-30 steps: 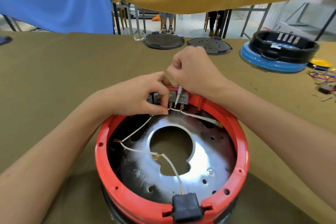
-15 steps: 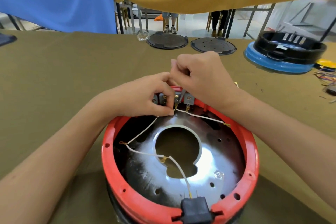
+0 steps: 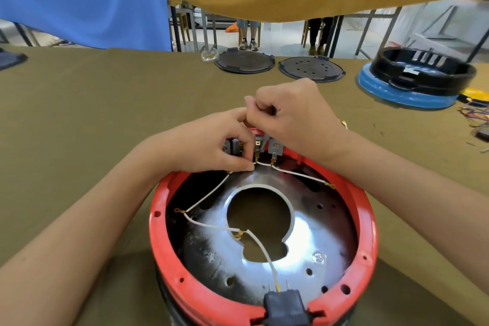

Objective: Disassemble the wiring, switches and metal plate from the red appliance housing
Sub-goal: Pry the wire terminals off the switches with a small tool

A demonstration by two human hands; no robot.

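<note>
Red housing (image 3: 169, 241), near table edge, wires attached.
Your left hand (image 3: 209, 143) pinched a white wire (image 3: 209, 194) beside the switches (image 3: 275, 147) at the far rim; your right hand (image 3: 293, 114) pinched something unseen above.

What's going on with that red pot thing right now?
Left hand pinching white wire at switches. Right hand curled above. Metal plate still in red housing.

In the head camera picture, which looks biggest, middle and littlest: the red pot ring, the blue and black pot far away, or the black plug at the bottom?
1. red housing: looks biggest.
2. blue and black housing: middle, though its distance from the camera shrinks it, so true size is unsure.
3. black plug socket: littlest.
</note>
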